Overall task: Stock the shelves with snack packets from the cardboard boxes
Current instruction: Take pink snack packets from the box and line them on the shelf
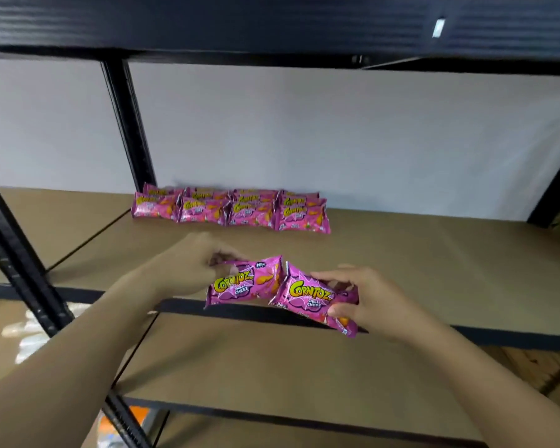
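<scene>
Two pink Corntoz snack packets hang in the air over the front edge of the brown shelf board (pixel 417 253). My left hand (pixel 188 266) pinches the top left edge of the left packet (pixel 243 284). My right hand (pixel 366 299) grips the right end of the right packet (pixel 311 300), thumb on its front. The two packets touch at their inner edges. At the back of the shelf, against the white wall, several identical pink packets (pixel 233 210) lie in rows. No cardboard box is in view.
A black metal upright (pixel 126 121) stands at the back left and another (pixel 20 270) slants across the near left. A black beam (pixel 272 24) runs overhead. A lower brown shelf (pixel 272 373) sits below the hands. The right part of the shelf board holds no packets.
</scene>
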`<state>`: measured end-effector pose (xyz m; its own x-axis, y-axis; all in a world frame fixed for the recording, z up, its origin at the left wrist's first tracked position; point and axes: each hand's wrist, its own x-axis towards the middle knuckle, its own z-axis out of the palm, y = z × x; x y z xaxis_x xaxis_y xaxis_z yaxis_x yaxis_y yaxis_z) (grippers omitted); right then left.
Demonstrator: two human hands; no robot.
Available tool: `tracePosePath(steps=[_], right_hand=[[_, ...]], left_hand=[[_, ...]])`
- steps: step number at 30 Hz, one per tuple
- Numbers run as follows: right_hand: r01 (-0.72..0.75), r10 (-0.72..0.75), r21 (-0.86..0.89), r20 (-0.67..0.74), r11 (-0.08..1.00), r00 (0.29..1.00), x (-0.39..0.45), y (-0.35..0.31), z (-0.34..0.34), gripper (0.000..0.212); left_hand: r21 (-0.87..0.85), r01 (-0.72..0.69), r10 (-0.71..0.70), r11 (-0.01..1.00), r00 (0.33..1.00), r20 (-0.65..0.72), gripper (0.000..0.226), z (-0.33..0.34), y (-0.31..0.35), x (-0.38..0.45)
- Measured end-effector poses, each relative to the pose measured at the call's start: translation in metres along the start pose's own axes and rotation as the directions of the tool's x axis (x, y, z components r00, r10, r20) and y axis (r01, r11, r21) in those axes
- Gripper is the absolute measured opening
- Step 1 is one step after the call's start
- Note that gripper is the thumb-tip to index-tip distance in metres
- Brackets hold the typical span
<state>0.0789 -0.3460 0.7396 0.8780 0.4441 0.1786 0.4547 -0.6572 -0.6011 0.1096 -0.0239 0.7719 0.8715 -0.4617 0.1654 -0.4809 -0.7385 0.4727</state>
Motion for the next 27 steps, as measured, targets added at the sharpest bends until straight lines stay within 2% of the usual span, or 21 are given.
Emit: tracePosePath(steps=[5,9,13,18,23,24,27], right_hand=[[-0.103,0.106,0.050,-0.064,0.993,0.992,0.049,0.013,-0.016,0.068],[-0.109,0.116,0.091,-0.074,0.990,0.991,0.094,0.028,-0.018,0.068],[-0.109,0.113,0.048,-0.094,0.993,0.989,0.137,0.051,-0.016,0.066],[-0.085,0.081,-0.049,-0.082,0.995,0.993,0.180,0.076,-0.013,0.061],[-0.062,0.056,-0.073,-0.084,0.995,0.995,0.206,0.103,-0.005,0.055],[-0.047,0.037,-0.104,-0.092,0.994,0.995,0.210,0.107,-0.003,0.055],[-0.042,-0.012,-0.361,-0.144,0.932,0.990,0.215,0.116,0.000,0.055]], left_hand=[[0.027,0.046,-0.045,0.999,0.997,-0.060,0.027,-0.010,-0.020,0.056],[0.064,0.081,-0.076,0.995,0.994,-0.081,0.029,-0.006,-0.051,0.099],[0.095,0.122,-0.119,0.988,0.992,-0.032,0.030,0.000,-0.085,0.139],[0.084,0.137,-0.133,0.987,0.990,-0.048,0.031,0.007,-0.116,0.167],[0.053,0.075,-0.065,0.996,0.983,-0.169,0.033,0.018,-0.131,0.182],[0.061,0.050,-0.036,0.997,0.976,-0.213,0.033,0.021,-0.134,0.183],[0.111,0.012,0.025,0.994,0.946,-0.323,0.030,0.032,-0.150,0.188]])
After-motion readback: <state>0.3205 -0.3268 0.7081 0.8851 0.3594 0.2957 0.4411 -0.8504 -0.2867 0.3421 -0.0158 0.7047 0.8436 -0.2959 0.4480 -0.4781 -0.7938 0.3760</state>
